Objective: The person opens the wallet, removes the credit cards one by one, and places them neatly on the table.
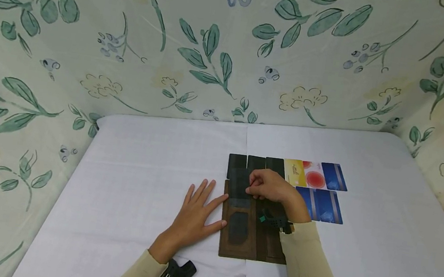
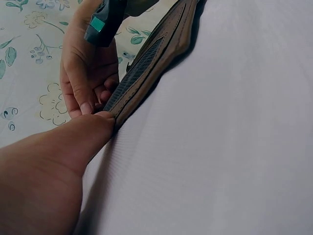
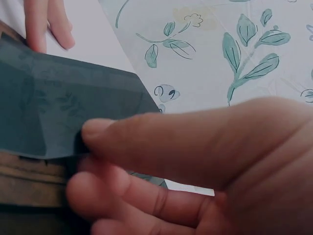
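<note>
A brown wallet (image 1: 251,240) lies unfolded on the white-covered table, with a clear window (image 1: 238,227) in its left panel. Over the upper part of that panel extends a dark glossy sheet (image 1: 240,183). My right hand (image 1: 272,187) pinches this sheet by its right edge between thumb and fingers. In the right wrist view the sheet (image 3: 54,103) is bent and shiny, raised above the brown leather. My left hand (image 1: 192,219) lies with fingers spread, its index finger and thumb touching the wallet's left edge. From the left wrist view, the thumb (image 2: 100,122) rests at the wallet's edge.
Behind the wallet stand several cards in a row: black ones (image 1: 237,160), a yellow one (image 1: 294,172), a white one with red circles (image 1: 314,179) and a blue one (image 1: 334,176). More blue cards (image 1: 331,206) lie beside my right wrist. Flowered cloth (image 1: 211,95) hangs behind the table.
</note>
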Demonstrator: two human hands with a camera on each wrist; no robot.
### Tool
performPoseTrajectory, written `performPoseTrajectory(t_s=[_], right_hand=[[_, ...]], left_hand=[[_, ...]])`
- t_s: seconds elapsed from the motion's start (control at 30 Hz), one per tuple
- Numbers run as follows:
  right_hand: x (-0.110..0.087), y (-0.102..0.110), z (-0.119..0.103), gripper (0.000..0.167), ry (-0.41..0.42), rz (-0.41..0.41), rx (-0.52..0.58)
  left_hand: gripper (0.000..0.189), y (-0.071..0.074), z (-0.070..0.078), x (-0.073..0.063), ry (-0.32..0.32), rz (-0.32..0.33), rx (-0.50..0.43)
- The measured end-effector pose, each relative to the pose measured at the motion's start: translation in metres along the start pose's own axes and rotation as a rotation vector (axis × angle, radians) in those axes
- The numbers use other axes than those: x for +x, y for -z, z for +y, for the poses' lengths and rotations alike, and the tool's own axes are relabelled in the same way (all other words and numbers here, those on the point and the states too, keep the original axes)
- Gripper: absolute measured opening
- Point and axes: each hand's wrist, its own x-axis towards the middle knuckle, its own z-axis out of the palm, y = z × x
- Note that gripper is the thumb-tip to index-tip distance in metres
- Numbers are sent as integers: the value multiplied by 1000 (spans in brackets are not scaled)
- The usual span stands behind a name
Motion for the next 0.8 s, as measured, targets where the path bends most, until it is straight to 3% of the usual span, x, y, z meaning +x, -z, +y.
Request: performPoseTrajectory(t_s=[0.8], right_hand=[[0,0,-2,14,-75,62,42]], left_hand=[[63,1,0,0,12,-23,-6]])
